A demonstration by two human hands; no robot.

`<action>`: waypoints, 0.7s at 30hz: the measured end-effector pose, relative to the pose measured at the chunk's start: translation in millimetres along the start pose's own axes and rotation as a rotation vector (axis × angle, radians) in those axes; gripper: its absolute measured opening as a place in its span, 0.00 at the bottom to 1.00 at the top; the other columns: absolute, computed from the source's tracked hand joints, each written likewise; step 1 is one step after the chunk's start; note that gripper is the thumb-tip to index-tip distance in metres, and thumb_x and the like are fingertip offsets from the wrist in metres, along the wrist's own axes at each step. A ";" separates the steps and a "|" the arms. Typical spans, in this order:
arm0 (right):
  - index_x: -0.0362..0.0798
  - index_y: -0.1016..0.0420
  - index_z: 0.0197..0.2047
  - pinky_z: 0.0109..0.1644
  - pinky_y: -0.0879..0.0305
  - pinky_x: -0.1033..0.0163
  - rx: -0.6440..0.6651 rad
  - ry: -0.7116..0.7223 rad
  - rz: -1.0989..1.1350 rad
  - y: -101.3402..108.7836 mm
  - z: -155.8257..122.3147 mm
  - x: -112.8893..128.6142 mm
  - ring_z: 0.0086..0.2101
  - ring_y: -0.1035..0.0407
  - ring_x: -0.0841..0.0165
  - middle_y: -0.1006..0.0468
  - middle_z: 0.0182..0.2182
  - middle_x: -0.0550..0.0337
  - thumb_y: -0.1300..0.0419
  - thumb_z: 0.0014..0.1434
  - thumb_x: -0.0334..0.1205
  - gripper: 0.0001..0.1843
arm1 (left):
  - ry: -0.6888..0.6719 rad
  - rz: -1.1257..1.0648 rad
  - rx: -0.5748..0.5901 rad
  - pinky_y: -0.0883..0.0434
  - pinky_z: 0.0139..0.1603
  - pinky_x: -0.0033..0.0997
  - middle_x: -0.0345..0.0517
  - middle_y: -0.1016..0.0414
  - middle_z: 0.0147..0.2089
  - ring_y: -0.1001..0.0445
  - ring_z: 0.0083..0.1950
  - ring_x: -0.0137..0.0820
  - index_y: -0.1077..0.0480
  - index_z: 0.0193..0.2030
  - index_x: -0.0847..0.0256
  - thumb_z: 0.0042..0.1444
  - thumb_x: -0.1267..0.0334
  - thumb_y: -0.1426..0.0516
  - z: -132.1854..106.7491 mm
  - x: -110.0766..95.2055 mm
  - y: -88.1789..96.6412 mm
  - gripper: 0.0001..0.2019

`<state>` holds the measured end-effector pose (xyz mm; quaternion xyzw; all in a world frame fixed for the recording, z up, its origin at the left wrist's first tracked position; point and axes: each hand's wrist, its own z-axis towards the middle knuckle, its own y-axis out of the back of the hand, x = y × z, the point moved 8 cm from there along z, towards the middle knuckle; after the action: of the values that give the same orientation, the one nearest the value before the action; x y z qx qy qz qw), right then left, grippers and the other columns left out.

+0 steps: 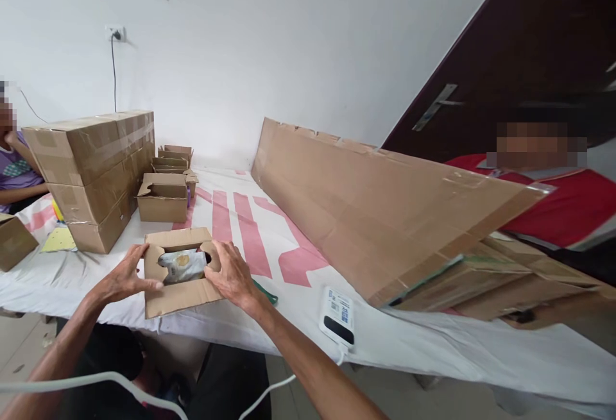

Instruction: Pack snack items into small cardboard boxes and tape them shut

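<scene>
A small cardboard box (183, 299) stands at the table's near edge with its top flaps folded out. Inside lies a whitish plastic-wrapped packet (185, 265) with a round tan mark; its contents cannot be made out. My left hand (126, 279) grips the box's left side, fingers at the far corner and thumb along the near flap. On the opposite side, my right hand (231, 274) is closed over the right end flap, its thumb pressing near the packet. A bit of green strap (266, 293) shows beside my right wrist.
Taped cartons (91, 176) form a stacked wall at the left, with open small boxes (162, 205) beside it. A large cardboard panel (370, 205) leans across the right. A white device (337, 317) with a cable lies at the near edge. People sit at both sides.
</scene>
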<state>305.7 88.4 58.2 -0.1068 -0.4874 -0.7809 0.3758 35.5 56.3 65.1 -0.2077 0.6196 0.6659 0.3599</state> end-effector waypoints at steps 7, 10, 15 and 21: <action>0.47 0.29 0.64 0.53 0.27 0.53 -0.084 -0.084 -0.077 25.5 2.7 -42.5 0.49 0.24 0.57 0.19 0.51 0.47 0.50 0.67 0.34 0.24 | 0.167 0.239 -0.172 0.26 0.58 0.50 0.59 0.29 0.62 0.23 0.57 0.54 0.31 0.64 0.62 0.47 0.42 0.33 6.4 -4.8 -17.7 0.40; 0.47 0.24 0.58 0.58 0.31 0.49 -0.033 0.070 -0.287 31.2 4.1 -31.7 0.56 0.30 0.53 0.23 0.57 0.43 0.46 0.66 0.33 0.20 | 0.155 0.171 -0.250 0.30 0.66 0.51 0.59 0.30 0.66 0.25 0.63 0.54 0.33 0.66 0.61 0.53 0.46 0.39 2.9 -1.2 -20.7 0.36; 0.47 0.18 0.42 0.61 0.37 0.53 0.269 0.308 -0.388 16.2 15.9 8.4 0.55 0.31 0.55 0.18 0.49 0.46 0.48 0.66 0.26 0.17 | -0.004 -0.097 -0.467 0.37 0.75 0.55 0.57 0.36 0.76 0.34 0.74 0.52 0.32 0.70 0.59 0.66 0.49 0.50 -12.2 8.8 -5.3 0.29; 0.44 0.17 0.39 0.49 0.35 0.53 0.610 0.108 -0.440 -16.9 30.3 20.1 0.46 0.23 0.52 0.15 0.42 0.41 0.45 0.65 0.30 0.14 | -0.226 0.033 -0.498 0.35 0.75 0.54 0.56 0.35 0.74 0.33 0.73 0.47 0.28 0.65 0.57 0.70 0.55 0.50 -25.7 -17.3 1.3 0.22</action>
<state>274.0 108.3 72.6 0.1586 -0.6884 -0.6663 0.2386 41.5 27.5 74.7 -0.2040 0.3960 0.8224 0.3537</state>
